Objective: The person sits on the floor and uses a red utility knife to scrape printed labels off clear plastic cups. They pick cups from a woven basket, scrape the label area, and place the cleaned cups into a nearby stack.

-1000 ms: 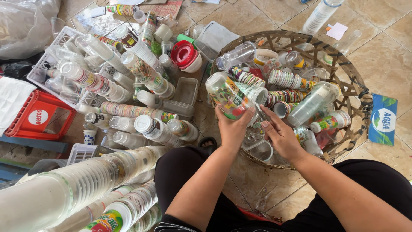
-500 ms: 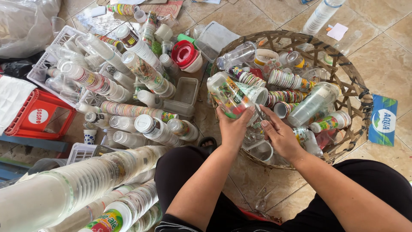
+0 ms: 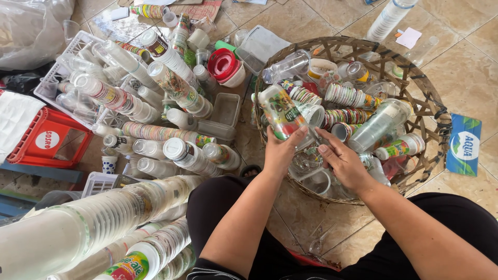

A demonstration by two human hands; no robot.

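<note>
**Both hands at the basket**

My left hand (image 3: 282, 150) has its grip closed round a stack of printed plastic cups (image 3: 280, 111), lying on its side and pointing away from me over the near-left part of the woven basket (image 3: 433, 111). My right hand (image 3: 342, 163) sits just beside it, fingers curled down among the clear cups (image 3: 311, 173) at the near side of the basket; I cannot tell whether that grip has closed on one or only rests on them.

To do this well, I judge the stack should be kept level and gripped near its open end, so the nested cups do not slide apart while the other hand works.

The basket stands on the tiled floor (image 3: 467, 62) and holds loose cups, short striped stacks (image 3: 350, 96) and a clear bottle (image 3: 288, 66) at its far-left rim. To the left, long cup stacks (image 3: 161, 132) lie heaped on the floor, some in a white crate (image 3: 57, 78). A red crate (image 3: 49, 137) sits further left, and red-and-white bowls (image 3: 225, 66) lie between heap and basket.
</note>
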